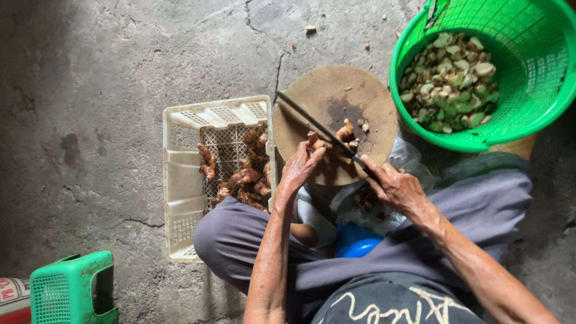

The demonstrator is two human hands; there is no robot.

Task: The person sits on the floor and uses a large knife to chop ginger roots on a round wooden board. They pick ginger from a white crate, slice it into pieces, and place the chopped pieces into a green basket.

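Cracked grey concrete floor (108,90), stained, bits of debris scattered. Nearest me, lap in grey trousers (468,210), a green plastic stool (66,291) low at my left. My left hand (298,170) pinches a ginger root piece (316,141) down on the round wooden chopping board (336,96). My right hand (396,187) is clenched around the handle of a long dark knife (312,123), blade lying across the board over the root. More root bits (347,131) sit just beside the blade. Left of the board, a white plastic crate (180,174) holding whole roots (243,174). Farther right, a green basket (528,72) with cut pale slices (453,84). Clear plastic bag (408,159) beside my right hand.
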